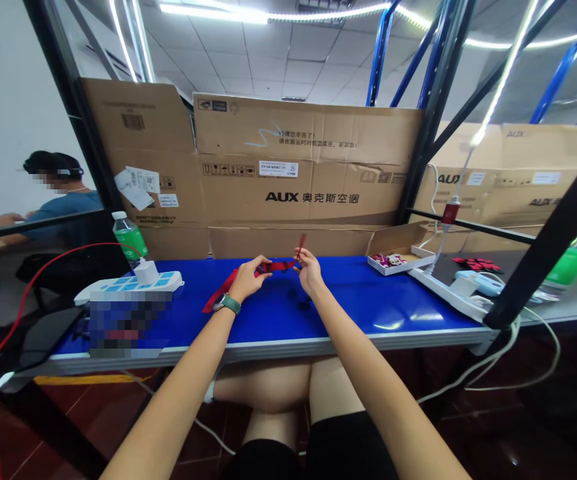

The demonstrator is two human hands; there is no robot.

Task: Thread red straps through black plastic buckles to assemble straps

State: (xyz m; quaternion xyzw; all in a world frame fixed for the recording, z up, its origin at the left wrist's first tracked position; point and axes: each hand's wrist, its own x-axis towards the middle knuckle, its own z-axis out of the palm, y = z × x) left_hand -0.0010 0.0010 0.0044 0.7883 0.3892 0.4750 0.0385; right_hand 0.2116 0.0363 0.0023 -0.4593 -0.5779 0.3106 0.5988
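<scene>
A red strap is held up over the blue tabletop. My left hand, with a green-banded watch at the wrist, is closed on it, and one length hangs down to the left of that hand. The strap runs across to my right hand, whose fingers pinch it, with a red end pointing up above them. Small dark parts show on the stretch between the hands, too small to make out.
At the left are a power strip with a white plug and a green-labelled bottle. An open box of small packets lies back right, beside another power strip. Cardboard stands behind. A person sits far left.
</scene>
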